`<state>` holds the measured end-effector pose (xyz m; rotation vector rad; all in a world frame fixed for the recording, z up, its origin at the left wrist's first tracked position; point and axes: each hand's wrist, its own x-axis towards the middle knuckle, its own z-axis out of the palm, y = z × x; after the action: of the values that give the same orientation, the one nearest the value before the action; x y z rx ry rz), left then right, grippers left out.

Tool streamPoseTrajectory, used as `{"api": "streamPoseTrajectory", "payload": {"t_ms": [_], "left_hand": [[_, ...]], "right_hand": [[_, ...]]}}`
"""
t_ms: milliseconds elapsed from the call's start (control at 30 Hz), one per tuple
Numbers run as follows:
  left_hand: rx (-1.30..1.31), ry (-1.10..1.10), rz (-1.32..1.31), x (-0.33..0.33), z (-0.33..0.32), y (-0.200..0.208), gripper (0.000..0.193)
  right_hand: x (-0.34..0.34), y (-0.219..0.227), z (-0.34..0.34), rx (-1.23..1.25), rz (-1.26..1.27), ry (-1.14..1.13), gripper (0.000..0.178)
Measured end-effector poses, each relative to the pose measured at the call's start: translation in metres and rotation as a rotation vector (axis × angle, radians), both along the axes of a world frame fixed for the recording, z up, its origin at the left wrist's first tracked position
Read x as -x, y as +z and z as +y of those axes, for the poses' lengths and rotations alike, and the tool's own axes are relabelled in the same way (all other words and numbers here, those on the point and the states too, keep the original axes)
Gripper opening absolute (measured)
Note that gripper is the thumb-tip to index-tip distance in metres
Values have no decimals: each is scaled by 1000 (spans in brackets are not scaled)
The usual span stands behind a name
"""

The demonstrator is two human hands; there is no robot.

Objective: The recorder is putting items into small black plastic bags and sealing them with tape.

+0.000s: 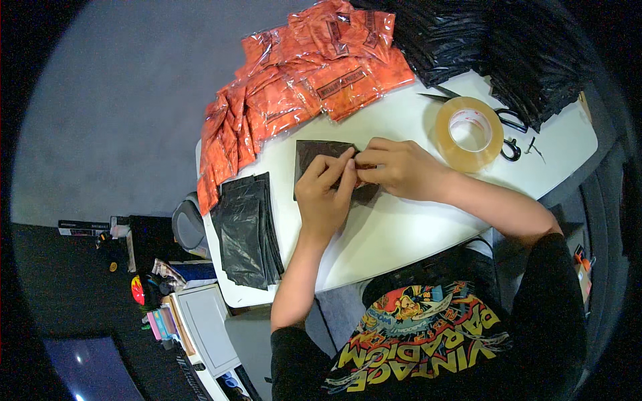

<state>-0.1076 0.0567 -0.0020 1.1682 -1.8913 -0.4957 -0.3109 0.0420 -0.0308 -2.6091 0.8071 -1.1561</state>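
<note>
A thin black plastic bag (315,152) lies at the middle of the white table, partly covered by my fingers. My left hand (324,190) pinches its edge, thumb and fingertips together. From the other side my right hand (398,167) has its fingers closed on the same edge, fingertips almost touching the left ones. A bit of orange shows between the two hands; what it belongs to is mostly hidden. To the left of my left hand rests a stack of flat black plastic bags (244,227).
Clear-wrapped orange packets (348,87) are heaped along the table's far left edge. Black plastic bags (461,37) pile up at the far right. A roll of clear tape (496,137) lies over black-handled scissors (512,120). The white table (401,234) has rounded corners.
</note>
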Motion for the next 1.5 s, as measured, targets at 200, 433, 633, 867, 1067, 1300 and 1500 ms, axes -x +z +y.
{"api": "streamPoseTrajectory", "payload": {"t_ms": [200, 433, 633, 867, 1067, 1300, 1500], "left_hand": [[134, -84, -31, 5, 6, -1, 23], [221, -165, -59, 12, 21, 5, 25], [71, -123, 28, 14, 18, 2, 23], [42, -197, -24, 13, 20, 4, 27], [-132, -90, -39, -7, -10, 10, 50], [-48, -120, -663, -23, -33, -43, 64], [-95, -12, -840, -4, -26, -41, 80]], "right_hand": [[1, -9, 8, 244, 171, -77, 11], [-6, -9, 14, 60, 509, -216, 10], [-10, -19, 13, 167, 426, -112, 14], [-17, -23, 12, -5, 560, -206, 14], [-4, 4, 0, -262, 669, -24, 12], [15, -10, 2, -158, 492, -93, 26], [22, 7, 5, -163, 502, -204, 38]]}}
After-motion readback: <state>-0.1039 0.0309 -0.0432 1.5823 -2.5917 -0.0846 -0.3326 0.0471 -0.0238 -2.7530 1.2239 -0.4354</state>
